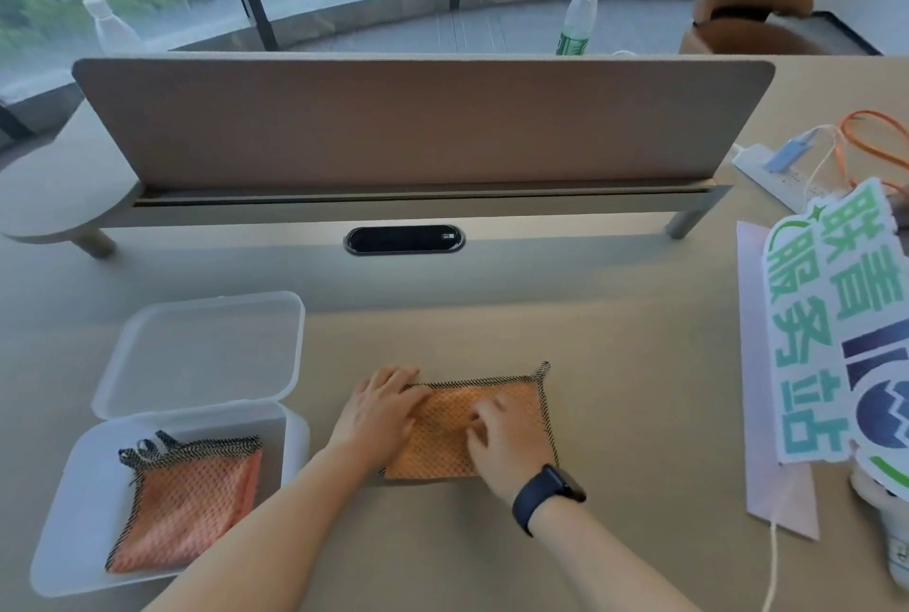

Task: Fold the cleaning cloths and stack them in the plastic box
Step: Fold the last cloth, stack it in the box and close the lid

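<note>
An orange cleaning cloth with a black-and-white woven border lies folded on the beige table in front of me. My left hand rests flat on its left edge, fingers spread. My right hand, with a dark watch on the wrist, presses on the cloth's lower middle, fingers curled down. To the left stands a translucent white plastic box with its hinged lid open toward the back. Inside it lies another folded orange cloth with the same border.
A brown desk divider runs across the back, with a black cable slot before it. At the right lie a green-lettered sign, a pink sheet, a power strip and orange cable. Two bottles stand behind the divider.
</note>
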### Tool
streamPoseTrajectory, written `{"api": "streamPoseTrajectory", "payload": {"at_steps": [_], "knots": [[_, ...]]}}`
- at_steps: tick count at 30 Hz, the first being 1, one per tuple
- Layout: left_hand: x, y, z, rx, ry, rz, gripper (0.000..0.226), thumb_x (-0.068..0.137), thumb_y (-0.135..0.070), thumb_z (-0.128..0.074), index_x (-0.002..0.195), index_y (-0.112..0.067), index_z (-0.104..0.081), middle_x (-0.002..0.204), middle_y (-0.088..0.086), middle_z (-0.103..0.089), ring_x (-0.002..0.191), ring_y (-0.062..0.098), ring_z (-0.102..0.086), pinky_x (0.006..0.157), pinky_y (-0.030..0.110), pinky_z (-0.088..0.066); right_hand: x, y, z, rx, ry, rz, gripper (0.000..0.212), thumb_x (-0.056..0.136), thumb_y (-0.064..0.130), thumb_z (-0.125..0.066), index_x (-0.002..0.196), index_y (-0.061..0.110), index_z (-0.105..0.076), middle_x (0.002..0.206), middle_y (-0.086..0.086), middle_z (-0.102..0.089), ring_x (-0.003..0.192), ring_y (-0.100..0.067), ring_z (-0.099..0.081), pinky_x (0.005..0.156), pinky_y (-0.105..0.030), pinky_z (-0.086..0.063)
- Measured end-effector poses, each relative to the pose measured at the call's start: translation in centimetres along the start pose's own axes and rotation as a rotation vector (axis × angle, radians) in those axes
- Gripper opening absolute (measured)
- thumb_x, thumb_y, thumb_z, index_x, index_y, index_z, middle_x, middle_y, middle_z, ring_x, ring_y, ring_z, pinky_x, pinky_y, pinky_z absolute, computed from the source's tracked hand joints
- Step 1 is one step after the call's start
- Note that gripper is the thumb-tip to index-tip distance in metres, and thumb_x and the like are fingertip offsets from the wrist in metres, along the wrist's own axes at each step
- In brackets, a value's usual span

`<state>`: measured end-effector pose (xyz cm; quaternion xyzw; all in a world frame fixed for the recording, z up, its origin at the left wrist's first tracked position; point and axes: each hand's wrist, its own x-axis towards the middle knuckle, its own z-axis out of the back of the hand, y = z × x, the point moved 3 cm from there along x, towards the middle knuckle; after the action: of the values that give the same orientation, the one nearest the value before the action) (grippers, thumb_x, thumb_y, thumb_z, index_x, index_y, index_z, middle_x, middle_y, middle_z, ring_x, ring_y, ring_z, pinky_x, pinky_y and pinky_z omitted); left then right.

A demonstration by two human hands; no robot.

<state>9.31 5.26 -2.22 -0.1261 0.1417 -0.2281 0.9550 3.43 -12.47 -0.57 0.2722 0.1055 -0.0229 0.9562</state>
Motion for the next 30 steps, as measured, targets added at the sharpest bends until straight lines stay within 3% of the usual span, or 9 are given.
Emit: {"api": "streamPoseTrajectory", "payload": {"at_steps": [3, 7, 14, 18, 20, 23, 25, 30], "knots": [[-0.3, 0.2, 0.0, 0.030, 0.109, -0.014, 0.048, 0.088, -0.024, -0.053, 0.135, -0.031, -0.048, 0.152, -0.005, -0.034, 0.136, 0.023, -0.032, 0.103, 0.042, -0.038, -1.2, 0.8, -2.0, -0.115, 0.034, 0.037, 0.029, 0.088, 0.035, -0.053, 0.114, 0.022, -0.055, 0.114, 0.001, -0.048, 0.106, -0.021, -0.046, 0.080, -0.034, -0.047], [-1.7, 0.3, -0.2, 0.077, 0.106, 0.022, 0.049, 0.087, -0.031, -0.052, 0.136, -0.030, -0.047, 0.148, -0.003, -0.037, 0.129, 0.025, -0.039, 0.096, 0.040, -0.042, -2.2, 0.4, -3.1, -0.209, -0.056, 0.148, 0.033, 0.080, 0.037, -0.062, 0.110, 0.022, -0.061, 0.109, -0.001, -0.054, 0.098, -0.024, -0.051, 0.077, -0.036, -0.049], [-5.8, -0.9, -1.6, 0.059, 0.115, 0.074, 0.056, 0.076, -0.050, -0.063, 0.125, -0.024, -0.051, 0.139, 0.002, -0.040, 0.115, 0.028, -0.051, 0.090, 0.038, -0.045, -2.3, -1.8, -2.3, -0.251, 0.022, 0.348, 0.046, 0.062, 0.018, -0.080, 0.106, 0.021, -0.066, 0.115, -0.002, -0.063, 0.103, -0.028, -0.060, 0.080, -0.043, -0.053], [-8.2, -2.6, -2.8, -0.017, 0.103, 0.165, 0.063, 0.071, -0.059, -0.063, 0.121, -0.023, -0.049, 0.138, 0.000, -0.038, 0.117, 0.026, -0.050, 0.089, 0.038, -0.047, -3.1, -2.2, -1.6, -0.212, -0.036, 0.375, 0.044, 0.063, 0.007, -0.075, 0.105, 0.019, -0.068, 0.118, -0.001, -0.065, 0.110, -0.022, -0.054, 0.082, -0.040, -0.051], [-9.1, -2.9, -3.1, -0.076, 0.053, 0.217, 0.058, 0.075, -0.055, -0.060, 0.122, -0.024, -0.050, 0.136, 0.001, -0.040, 0.116, 0.027, -0.051, 0.085, 0.038, -0.050, -4.3, -2.1, -1.5, -0.178, -0.068, 0.425, 0.038, 0.065, 0.002, -0.070, 0.100, 0.016, -0.069, 0.112, 0.000, -0.065, 0.104, -0.019, -0.049, 0.075, -0.035, -0.050], [-9.8, -2.7, -3.2, -0.061, -0.085, 0.129, 0.035, 0.074, -0.030, -0.065, 0.108, -0.021, -0.059, 0.122, 0.005, -0.052, 0.095, 0.029, -0.060, 0.065, 0.038, -0.052, -7.0, -1.6, -2.1, -0.166, -0.050, 0.524, 0.037, 0.059, -0.002, -0.067, 0.092, 0.016, -0.068, 0.101, 0.000, -0.066, 0.090, -0.020, -0.053, 0.065, -0.031, -0.051], [-10.0, -2.4, -3.4, -0.022, -0.108, 0.041, 0.026, 0.073, -0.018, -0.066, 0.097, -0.022, -0.060, 0.113, 0.001, -0.055, 0.086, 0.027, -0.059, 0.056, 0.035, -0.049, -8.5, -1.5, -3.0, -0.151, -0.019, 0.567, 0.037, 0.059, -0.001, -0.066, 0.092, 0.016, -0.067, 0.102, -0.001, -0.066, 0.089, -0.021, -0.056, 0.065, -0.030, -0.051], [-9.9, -2.2, -3.6, 0.024, -0.126, -0.051, 0.017, 0.072, -0.016, -0.071, 0.082, -0.023, -0.060, 0.100, -0.008, -0.060, 0.085, 0.022, -0.057, 0.055, 0.031, -0.048, -9.7, -1.3, -4.7, -0.163, 0.020, 0.582, 0.032, 0.073, 0.008, -0.065, 0.103, 0.020, -0.065, 0.112, 0.000, -0.063, 0.098, -0.020, -0.053, 0.078, -0.031, -0.051]]}}
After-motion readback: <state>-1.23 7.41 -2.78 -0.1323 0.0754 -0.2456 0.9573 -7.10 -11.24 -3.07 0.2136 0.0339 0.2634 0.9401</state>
